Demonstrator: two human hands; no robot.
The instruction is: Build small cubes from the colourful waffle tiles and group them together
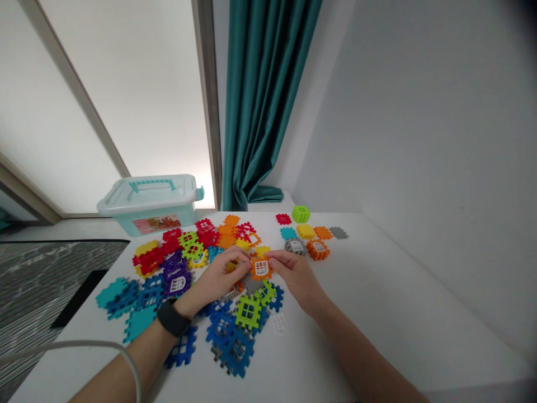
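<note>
An orange interlocking tile [261, 268] with a white window insert is held up between my two hands, over the pile. My left hand [224, 273], with a black watch on its wrist, pinches the tile's left edge. On the opposite edge, the thumb and fingers of my right hand [298, 277] are closed. Beneath lie a grey tile [252, 285], lime green tiles [248, 312] and blue tiles [235, 346]. A white window piece [279, 321] rests below my right hand. Yellow tiles just behind my fingers are partly hidden.
At the back left stands a lidded teal box [149, 204]. Purple tiles [175, 272], red tiles [151, 259] and teal tiles [140, 323] spread over the left. Assembled orange [318, 250], grey [295, 246] and green [301, 213] blocks sit back right. A pale cable [104, 345] crosses the lower left.
</note>
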